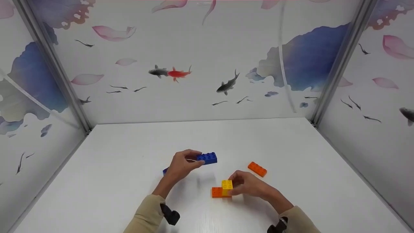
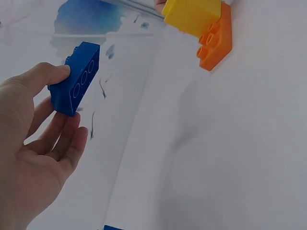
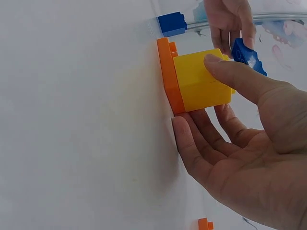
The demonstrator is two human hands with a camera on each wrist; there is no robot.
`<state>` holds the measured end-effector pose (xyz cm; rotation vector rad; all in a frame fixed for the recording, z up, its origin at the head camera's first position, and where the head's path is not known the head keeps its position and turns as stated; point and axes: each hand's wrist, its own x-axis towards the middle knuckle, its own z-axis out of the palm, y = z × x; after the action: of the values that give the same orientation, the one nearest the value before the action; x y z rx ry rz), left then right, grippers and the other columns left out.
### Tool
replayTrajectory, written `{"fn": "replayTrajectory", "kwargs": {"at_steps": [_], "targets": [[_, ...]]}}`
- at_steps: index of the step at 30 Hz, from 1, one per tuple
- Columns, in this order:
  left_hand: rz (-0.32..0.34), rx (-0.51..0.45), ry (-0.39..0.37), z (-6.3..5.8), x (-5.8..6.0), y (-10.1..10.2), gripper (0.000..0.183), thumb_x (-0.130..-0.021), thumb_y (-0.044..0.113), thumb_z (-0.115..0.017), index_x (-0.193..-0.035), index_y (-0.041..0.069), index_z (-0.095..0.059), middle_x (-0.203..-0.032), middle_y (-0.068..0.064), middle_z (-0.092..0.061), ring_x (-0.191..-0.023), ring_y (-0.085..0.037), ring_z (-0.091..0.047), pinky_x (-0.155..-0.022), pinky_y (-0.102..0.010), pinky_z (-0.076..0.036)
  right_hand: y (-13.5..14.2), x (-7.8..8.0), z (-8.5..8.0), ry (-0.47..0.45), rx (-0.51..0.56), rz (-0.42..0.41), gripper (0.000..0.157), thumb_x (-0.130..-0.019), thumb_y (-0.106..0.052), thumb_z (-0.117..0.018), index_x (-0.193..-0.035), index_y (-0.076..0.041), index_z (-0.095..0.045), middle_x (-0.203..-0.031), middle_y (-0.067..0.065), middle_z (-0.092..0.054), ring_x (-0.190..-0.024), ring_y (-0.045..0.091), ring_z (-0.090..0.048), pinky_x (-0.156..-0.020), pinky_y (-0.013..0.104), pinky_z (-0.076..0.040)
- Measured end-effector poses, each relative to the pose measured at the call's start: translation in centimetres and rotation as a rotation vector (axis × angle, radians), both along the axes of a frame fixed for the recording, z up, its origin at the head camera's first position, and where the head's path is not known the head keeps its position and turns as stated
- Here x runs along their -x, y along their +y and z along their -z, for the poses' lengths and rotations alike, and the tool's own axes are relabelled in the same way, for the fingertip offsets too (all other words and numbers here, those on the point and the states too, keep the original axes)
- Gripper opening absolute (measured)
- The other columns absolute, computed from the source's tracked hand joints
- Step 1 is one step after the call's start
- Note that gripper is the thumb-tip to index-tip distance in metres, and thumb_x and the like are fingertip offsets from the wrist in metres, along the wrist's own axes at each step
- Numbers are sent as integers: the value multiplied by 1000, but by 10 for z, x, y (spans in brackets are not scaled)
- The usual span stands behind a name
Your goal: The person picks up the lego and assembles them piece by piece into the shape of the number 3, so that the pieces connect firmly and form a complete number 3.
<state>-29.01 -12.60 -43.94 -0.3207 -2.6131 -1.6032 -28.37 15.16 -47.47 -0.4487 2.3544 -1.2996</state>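
My left hand (image 1: pixel 181 165) pinches a blue building brick (image 1: pixel 208 158) by one end, raised above the table. In the left wrist view the thumb lies on that blue brick (image 2: pixel 76 79) and its hollow underside shows. A yellow block (image 1: pixel 227 185) with studs on top sits on the right end of a flat orange brick (image 1: pixel 216 192), whose left studs are uncovered. My right hand (image 1: pixel 251 185) holds the yellow block; in the right wrist view, the thumb presses one side of the yellow block (image 3: pixel 199 81) and the fingers reach around below it.
A second blue brick (image 1: pixel 165 171) lies on the white table (image 1: pixel 129 142), partly hidden behind my left wrist. Another flat orange brick (image 1: pixel 257 169) rests beyond my right hand. Printed panels (image 1: pixel 200 106) with fish and petals wall in the table at the back and both sides.
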Motion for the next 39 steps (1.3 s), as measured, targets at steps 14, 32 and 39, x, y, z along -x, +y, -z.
{"fn": "replayTrajectory", "kwargs": {"at_steps": [14,32,39], "targets": [[158,-50,-25,14,-19,18,41,-90,34,-74,-125,12,-69,-123,-11,-69,-109,-28,-68,-88,-37,-61,-1,-1,2,66,48,-8,36,-82,-22,-82,-111,-10,-64,-108,4,-68,-94,18,-61,-91,32,-57],[251,-126,-133,34,-29,27,41,-90,22,-75,-128,9,-66,-129,-12,-66,-110,-24,-66,-89,-35,-61,-1,0,4,54,80,-14,35,-84,-20,-81,-112,-9,-64,-112,5,-70,-100,19,-63,-95,37,-57],[269,-147,-180,32,-29,30,41,-90,21,-75,-128,8,-66,-131,-13,-64,-110,-24,-67,-84,-33,-62,0,0,4,64,87,-16,34,-84,-17,-81,-112,-9,-64,-113,6,-71,-103,20,-65,-95,38,-58]]}}
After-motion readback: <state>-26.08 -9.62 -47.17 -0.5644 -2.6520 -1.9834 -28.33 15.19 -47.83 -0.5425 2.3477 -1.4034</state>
